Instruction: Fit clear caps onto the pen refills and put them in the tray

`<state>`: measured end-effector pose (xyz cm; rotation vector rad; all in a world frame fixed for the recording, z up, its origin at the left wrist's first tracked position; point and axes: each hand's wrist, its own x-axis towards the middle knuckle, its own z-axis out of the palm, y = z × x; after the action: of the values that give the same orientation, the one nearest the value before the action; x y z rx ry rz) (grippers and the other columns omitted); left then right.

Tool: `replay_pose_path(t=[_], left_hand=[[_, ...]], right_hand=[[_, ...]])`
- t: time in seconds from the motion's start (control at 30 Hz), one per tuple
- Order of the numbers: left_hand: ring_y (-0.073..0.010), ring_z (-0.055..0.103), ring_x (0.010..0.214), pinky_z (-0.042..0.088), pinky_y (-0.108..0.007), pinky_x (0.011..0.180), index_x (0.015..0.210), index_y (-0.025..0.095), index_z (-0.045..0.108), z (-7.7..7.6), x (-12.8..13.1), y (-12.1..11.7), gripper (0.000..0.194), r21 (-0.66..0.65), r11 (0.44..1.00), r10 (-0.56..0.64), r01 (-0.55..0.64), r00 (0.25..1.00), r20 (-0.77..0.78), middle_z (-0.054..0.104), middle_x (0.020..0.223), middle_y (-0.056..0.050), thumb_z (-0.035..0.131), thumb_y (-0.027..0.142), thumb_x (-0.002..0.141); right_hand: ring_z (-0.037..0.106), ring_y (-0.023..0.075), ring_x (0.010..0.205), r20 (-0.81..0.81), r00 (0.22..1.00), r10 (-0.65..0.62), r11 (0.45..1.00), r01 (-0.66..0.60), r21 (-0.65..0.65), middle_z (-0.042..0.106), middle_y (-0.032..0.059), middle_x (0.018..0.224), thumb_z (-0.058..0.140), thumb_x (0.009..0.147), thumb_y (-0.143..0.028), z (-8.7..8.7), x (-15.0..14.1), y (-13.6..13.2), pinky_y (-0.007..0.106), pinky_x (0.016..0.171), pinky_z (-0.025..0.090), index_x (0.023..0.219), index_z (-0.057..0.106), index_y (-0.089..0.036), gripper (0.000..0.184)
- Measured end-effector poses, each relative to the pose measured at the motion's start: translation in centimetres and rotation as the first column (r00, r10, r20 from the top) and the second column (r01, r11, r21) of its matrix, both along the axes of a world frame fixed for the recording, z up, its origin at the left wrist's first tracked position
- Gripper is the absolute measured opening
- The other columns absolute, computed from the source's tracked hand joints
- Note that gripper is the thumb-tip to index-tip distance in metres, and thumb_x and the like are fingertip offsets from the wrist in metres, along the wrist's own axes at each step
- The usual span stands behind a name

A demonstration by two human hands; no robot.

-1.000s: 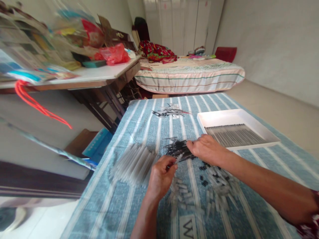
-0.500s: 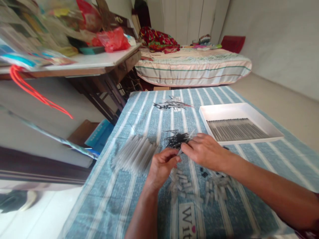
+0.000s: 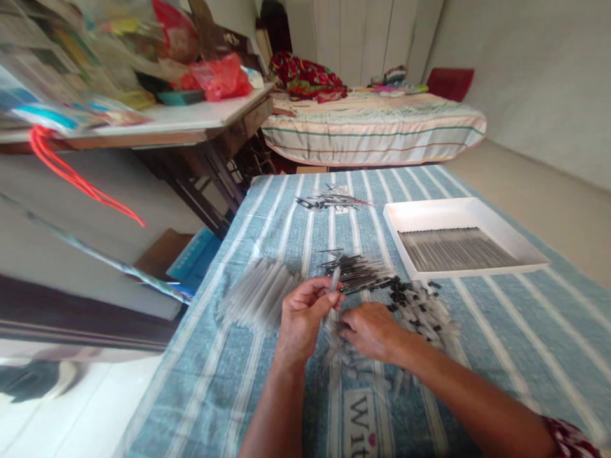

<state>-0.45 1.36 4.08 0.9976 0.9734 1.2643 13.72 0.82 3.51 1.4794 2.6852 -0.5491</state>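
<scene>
My left hand (image 3: pixel 310 312) pinches a translucent pen barrel (image 3: pixel 335 278), which points up between thumb and fingers. Just right of it, my right hand (image 3: pixel 372 331) reaches into a pile of short clear pen caps (image 3: pixel 351 366). Its fingers are drawn together, and whatever they hold is hidden. Beyond the hands lies a bundle of thin black pen refills (image 3: pixel 363 273). A stack of frosted pen barrels (image 3: pixel 260 296) rests left of my left hand. Small clear pieces with black ends (image 3: pixel 422 308) are heaped beyond my right forearm.
A white tray (image 3: pixel 525 261) holding a row of pens (image 3: pixel 458 248) stands at the right. Loose dark pieces (image 3: pixel 329 201) lie toward the far edge of the striped cloth (image 3: pixel 219 381). A cluttered desk (image 3: pixel 191 130) is at left, a bed (image 3: pixel 372 137) behind.
My right hand has left the refills and come down toward me to the clear caps. The barrel in my left hand now stands more upright. The refills and black-ended pieces are less covered.
</scene>
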Motion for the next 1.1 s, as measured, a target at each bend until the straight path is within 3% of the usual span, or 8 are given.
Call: replay_pose_path(t=[0.23, 0.47, 0.7, 1.1], left_hand=[[-0.0095, 0.057, 0.057, 0.045, -0.021, 0.055, 0.080, 0.014, 0.067, -0.1, 0.0, 0.0, 0.014, -0.022, 1.000, -0.020, 0.021, 0.999, 0.033, 0.067, 0.074, -0.002, 0.070, 0.016, 0.066], [-0.0100, 0.057, 0.059, 0.046, -0.022, 0.057, 0.082, 0.015, 0.067, -0.4, -0.2, 0.0, 0.014, -0.009, 0.999, -0.042, 0.042, 0.999, -0.004, 0.067, 0.074, -0.002, 0.068, 0.017, 0.069], [-0.0097, 0.056, 0.056, 0.045, -0.021, 0.055, 0.082, 0.014, 0.068, -0.4, -0.1, 0.0, 0.013, -0.002, 0.998, -0.057, 0.057, 0.998, -0.016, 0.066, 0.065, -0.001, 0.068, 0.017, 0.069], [-0.0088, 0.057, 0.057, 0.044, -0.019, 0.054, 0.080, 0.014, 0.067, -0.4, 0.1, 0.0, 0.013, -0.036, 0.996, -0.083, 0.082, 0.996, -0.024, 0.067, 0.067, -0.001, 0.070, 0.017, 0.068]], right_hand=[[0.064, 0.0190, 0.075, -0.041, 0.999, 0.017, 1.000, -0.018, -0.025, 0.070, 0.0049, 0.077, 0.049, 0.081, -0.029, -0.2, 0.2, 0.6, 0.024, 0.057, 0.034, 0.079, 0.066, -0.019, 0.020], [0.064, 0.0197, 0.074, -0.003, 0.999, -0.043, 0.998, 0.042, -0.041, 0.070, 0.0076, 0.077, 0.042, 0.086, -0.034, 0.0, 1.6, 0.6, 0.024, 0.059, 0.035, 0.083, 0.067, -0.019, 0.029], [0.064, 0.0226, 0.082, 0.214, 0.957, -0.194, 0.980, 0.198, 0.004, 0.070, 0.0089, 0.082, 0.046, 0.083, -0.027, 0.7, 5.5, 1.6, 0.026, 0.065, 0.038, 0.083, 0.066, -0.020, 0.021], [0.065, 0.0291, 0.078, 0.265, 0.960, -0.088, 0.995, 0.096, -0.019, 0.070, 0.0167, 0.078, 0.052, 0.078, -0.022, 0.9, 5.0, 0.1, 0.031, 0.061, 0.042, 0.074, 0.069, -0.014, 0.019]])
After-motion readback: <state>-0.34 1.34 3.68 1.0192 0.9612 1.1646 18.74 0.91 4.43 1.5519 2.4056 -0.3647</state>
